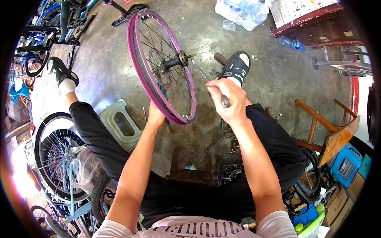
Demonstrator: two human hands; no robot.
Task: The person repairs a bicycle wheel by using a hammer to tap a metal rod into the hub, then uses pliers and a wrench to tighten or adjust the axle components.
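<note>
A bicycle wheel (133, 47) with a purple rim and black spokes is held up, tilted, in front of me. My left hand (157, 115) grips its lower rim, the fingers partly hidden behind it. Something teal (163, 92) shows through the spokes close to that hand; I cannot tell what it is. My right hand (229, 98) is closed around a slim metal hand tool (202, 73), whose rounded end shows below the fingers. The tool's far tip is beside the hub (183, 58) and its protruding brass-coloured axle (192, 55); whether it touches them is unclear.
A pale green plastic stool (119, 115) stands by my left leg. Loose tools (216, 139) lie on the floor between my legs. Bicycles and wheels (59, 154) crowd the left. At right are a tipped wooden stool (341, 139) and a blue plastic stool (346, 163).
</note>
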